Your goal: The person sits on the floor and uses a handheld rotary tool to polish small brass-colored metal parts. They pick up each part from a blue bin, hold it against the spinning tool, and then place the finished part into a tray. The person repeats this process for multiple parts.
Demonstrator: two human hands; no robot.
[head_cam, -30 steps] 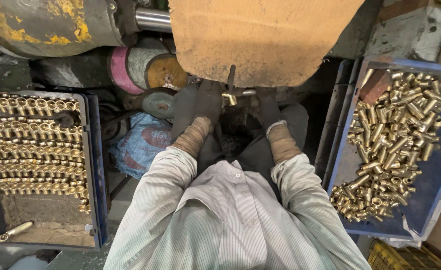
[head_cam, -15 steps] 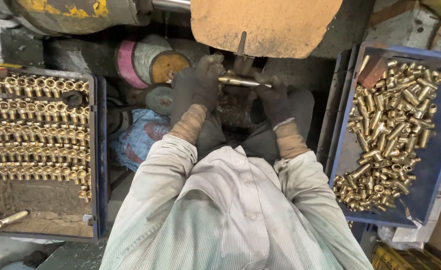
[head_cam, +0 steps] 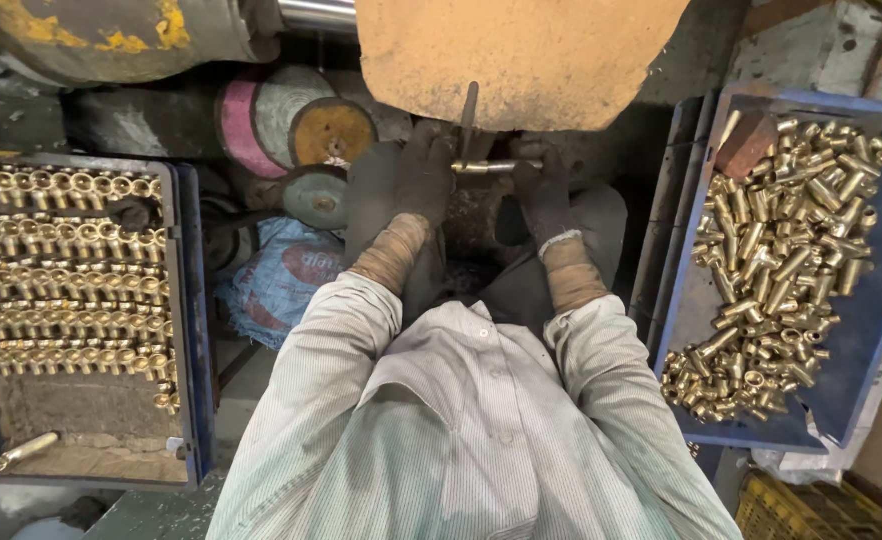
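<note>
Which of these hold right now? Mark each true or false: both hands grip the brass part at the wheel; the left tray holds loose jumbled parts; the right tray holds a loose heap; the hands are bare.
1. Both hands, left hand and right hand, hold the brass part under the buffing wheel. True.
2. The left tray holds jumbled parts. False: they lie in neat rows.
3. The right tray holds a loose heap of brass parts. True.
4. The hands are bare. False: both wear dark gloves.
</note>
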